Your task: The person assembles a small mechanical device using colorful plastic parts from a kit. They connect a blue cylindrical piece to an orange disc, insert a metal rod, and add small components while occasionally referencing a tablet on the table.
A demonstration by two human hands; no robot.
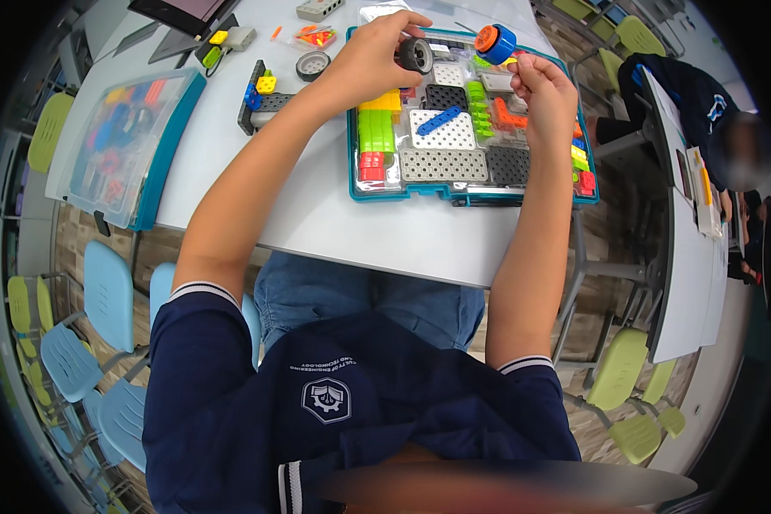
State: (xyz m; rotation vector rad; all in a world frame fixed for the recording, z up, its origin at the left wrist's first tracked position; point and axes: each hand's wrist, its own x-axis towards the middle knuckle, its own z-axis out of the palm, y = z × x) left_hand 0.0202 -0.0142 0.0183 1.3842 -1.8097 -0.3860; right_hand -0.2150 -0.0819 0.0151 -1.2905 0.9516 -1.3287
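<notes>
My left hand [370,58] is closed around a small black wheel [416,56] with a grey hub, above the far left part of an open teal-edged kit case [400,192]. My right hand [543,92] pinches a blue-and-orange wheel-like piece [495,44] over the case's far right part. A thin rod points left from that piece. The two held pieces are apart. Below them in the case lie a white perforated plate [454,139] with a blue beam [439,121] across it, a grey perforated plate [444,166] and green blocks [375,132].
Left of the case are a second wheel [313,65], a partly built grey frame [265,101] and a small tray of orange pieces [315,37]. A closed clear-lidded case [133,146] stands at the table's left edge. Another person [685,103] sits at the right-hand table.
</notes>
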